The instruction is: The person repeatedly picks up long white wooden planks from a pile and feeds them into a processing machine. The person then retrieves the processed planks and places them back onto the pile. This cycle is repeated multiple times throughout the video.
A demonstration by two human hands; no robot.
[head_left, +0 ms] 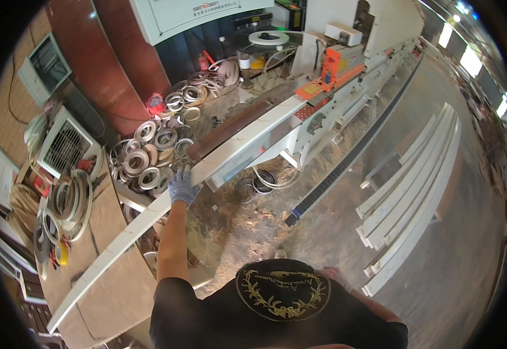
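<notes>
Head view: long white board (149, 218) lies on workbench (114, 291), front end entering edge-banding machine (323, 81). Step judged: feeding; keep board flat, straight along guide, steady push. Left hand (182, 185), gloved, fingers spread, pressing flat on board top, not clamped. Right hand (330, 273) low beside torso, mostly hidden; grip cannot tell. Tape rolls (149, 154) heaped near left hand.
</notes>
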